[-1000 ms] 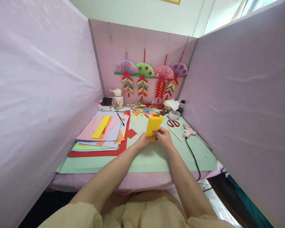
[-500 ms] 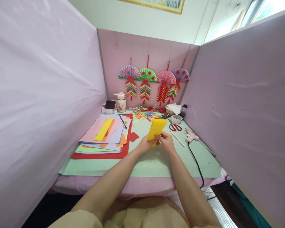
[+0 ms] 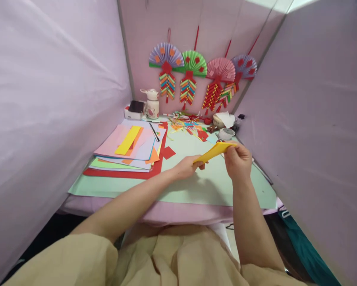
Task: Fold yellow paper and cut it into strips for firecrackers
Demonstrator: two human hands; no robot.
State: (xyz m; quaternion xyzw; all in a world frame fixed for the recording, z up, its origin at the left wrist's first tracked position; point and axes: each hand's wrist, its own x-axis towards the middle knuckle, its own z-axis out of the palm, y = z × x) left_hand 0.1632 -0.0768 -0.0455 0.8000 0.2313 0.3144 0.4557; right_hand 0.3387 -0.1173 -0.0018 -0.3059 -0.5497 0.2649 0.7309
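A folded piece of yellow paper (image 3: pixel 213 152) is stretched between my two hands above the pale green table mat (image 3: pixel 184 190). Its near left end is gripped by my left hand (image 3: pixel 188 167), with the fingers curled beneath. My right hand (image 3: pixel 238 161) pinches the far right end between thumb and fingers. The paper slants upward to the right and shows mostly edge-on. A red paper square (image 3: pixel 168 152) lies on the mat to the left of my left hand. Behind the paper, the scissors are almost wholly hidden.
At left is a stack of coloured paper (image 3: pixel 107 145), topped by a yellow strip (image 3: pixel 128 140) and a black pen (image 3: pixel 154 132). Paper scraps (image 3: pixel 186 124), a tape roll (image 3: pixel 226 133) and a bottle (image 3: pixel 152 104) stand at the back. Several paper fan ornaments (image 3: pixel 195 63) hang behind.
The yellow paper has turned from upright to a flat slant. My right hand has moved right, from the paper's lower part to its far end. The view has tipped downward.
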